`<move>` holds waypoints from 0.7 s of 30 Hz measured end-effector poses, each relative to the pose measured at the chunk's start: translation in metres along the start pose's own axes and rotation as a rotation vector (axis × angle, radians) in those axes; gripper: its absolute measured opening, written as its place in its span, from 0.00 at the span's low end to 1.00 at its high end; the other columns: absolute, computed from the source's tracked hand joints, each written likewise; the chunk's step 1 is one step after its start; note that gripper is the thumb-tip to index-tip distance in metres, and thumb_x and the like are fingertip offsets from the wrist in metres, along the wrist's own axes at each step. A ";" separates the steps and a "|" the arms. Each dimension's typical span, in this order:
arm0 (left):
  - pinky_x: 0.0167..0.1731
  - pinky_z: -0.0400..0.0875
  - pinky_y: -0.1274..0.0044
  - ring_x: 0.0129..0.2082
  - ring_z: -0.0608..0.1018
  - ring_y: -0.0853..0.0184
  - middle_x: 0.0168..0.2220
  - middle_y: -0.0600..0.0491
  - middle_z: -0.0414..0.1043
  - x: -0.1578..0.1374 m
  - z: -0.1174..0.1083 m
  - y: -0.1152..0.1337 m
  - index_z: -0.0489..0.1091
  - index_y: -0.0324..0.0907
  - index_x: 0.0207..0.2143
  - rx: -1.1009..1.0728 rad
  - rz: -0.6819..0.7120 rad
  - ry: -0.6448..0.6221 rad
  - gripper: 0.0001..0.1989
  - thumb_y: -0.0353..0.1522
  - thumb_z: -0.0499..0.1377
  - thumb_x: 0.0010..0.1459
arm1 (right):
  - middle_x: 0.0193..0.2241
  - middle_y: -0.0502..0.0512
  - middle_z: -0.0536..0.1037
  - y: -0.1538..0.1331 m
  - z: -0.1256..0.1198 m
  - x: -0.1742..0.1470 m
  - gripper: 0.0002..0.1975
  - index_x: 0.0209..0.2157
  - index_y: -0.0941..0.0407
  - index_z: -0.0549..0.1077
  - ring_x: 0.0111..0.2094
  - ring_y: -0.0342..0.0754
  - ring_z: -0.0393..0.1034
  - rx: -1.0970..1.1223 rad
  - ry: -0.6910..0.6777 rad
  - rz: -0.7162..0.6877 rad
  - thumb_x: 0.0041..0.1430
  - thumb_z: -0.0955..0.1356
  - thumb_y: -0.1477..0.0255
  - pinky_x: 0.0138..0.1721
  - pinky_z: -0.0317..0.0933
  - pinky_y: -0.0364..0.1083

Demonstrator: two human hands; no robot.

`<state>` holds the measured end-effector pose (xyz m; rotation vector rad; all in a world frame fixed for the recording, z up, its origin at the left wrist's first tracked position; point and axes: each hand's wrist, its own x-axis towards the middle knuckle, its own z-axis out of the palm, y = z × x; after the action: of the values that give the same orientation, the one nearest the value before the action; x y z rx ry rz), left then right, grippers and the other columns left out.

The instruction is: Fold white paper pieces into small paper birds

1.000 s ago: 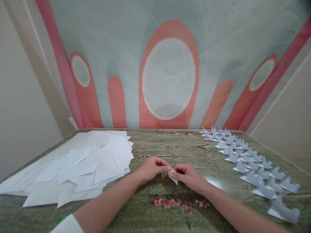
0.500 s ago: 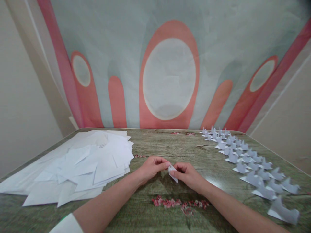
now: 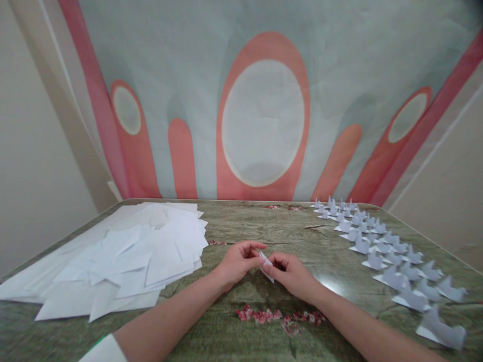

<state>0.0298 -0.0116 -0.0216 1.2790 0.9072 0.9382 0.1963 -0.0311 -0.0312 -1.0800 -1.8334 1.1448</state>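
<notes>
A small folded piece of white paper (image 3: 267,268) is held between my two hands, just above the middle of the table. My right hand (image 3: 292,271) pinches its right side between thumb and fingers. At its upper left edge is my left hand (image 3: 240,262), the thumb against the paper and the index finger stretched out above it. Part of the paper is covered by my fingers, so its full folded shape does not show.
On the left of the wood-patterned table (image 3: 241,223) spreads a big heap of white paper sheets (image 3: 171,241). Several folded white paper birds (image 3: 411,296) stand in rows along the right side. A printed backdrop (image 3: 196,60) hangs behind the table's far edge.
My left index finger has lifted off the paper's top corner and straightened, while the thumb stays near it. The paper has turned slightly in my right hand's pinch.
</notes>
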 end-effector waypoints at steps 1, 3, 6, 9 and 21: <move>0.27 0.60 0.82 0.24 0.67 0.74 0.23 0.56 0.66 -0.001 0.001 0.001 0.71 0.36 0.39 -0.003 0.004 0.001 0.20 0.31 0.66 0.40 | 0.17 0.46 0.62 0.000 0.000 0.000 0.15 0.21 0.58 0.66 0.21 0.39 0.54 -0.006 -0.004 -0.001 0.55 0.63 0.63 0.23 0.49 0.40; 0.27 0.59 0.82 0.23 0.66 0.75 0.23 0.57 0.65 -0.002 0.002 0.002 0.71 0.37 0.42 -0.004 0.000 -0.005 0.23 0.31 0.66 0.40 | 0.17 0.46 0.62 0.000 0.000 0.000 0.15 0.21 0.58 0.66 0.20 0.39 0.53 -0.008 -0.017 -0.003 0.55 0.63 0.62 0.22 0.48 0.39; 0.28 0.58 0.81 0.23 0.65 0.75 0.23 0.58 0.64 -0.001 0.001 0.001 0.69 0.39 0.46 -0.005 -0.018 -0.008 0.26 0.32 0.65 0.41 | 0.17 0.45 0.62 0.001 -0.001 0.000 0.15 0.21 0.59 0.66 0.20 0.39 0.53 0.003 -0.033 0.002 0.54 0.64 0.63 0.22 0.48 0.39; 0.29 0.57 0.81 0.24 0.64 0.75 0.23 0.58 0.63 0.000 0.000 -0.001 0.68 0.40 0.47 -0.023 -0.011 -0.006 0.25 0.33 0.64 0.43 | 0.17 0.46 0.62 0.002 -0.001 0.000 0.14 0.21 0.59 0.66 0.20 0.39 0.54 0.013 -0.034 0.006 0.54 0.64 0.64 0.22 0.48 0.39; 0.29 0.57 0.80 0.24 0.64 0.74 0.24 0.57 0.64 -0.001 0.002 -0.005 0.68 0.40 0.48 0.005 0.064 0.104 0.25 0.34 0.64 0.44 | 0.17 0.46 0.63 0.000 -0.002 0.001 0.13 0.21 0.59 0.66 0.20 0.39 0.54 0.066 -0.030 0.026 0.53 0.65 0.65 0.22 0.48 0.39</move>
<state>0.0315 -0.0137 -0.0262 1.2793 0.9542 1.0614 0.1979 -0.0296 -0.0299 -1.0571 -1.7965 1.2339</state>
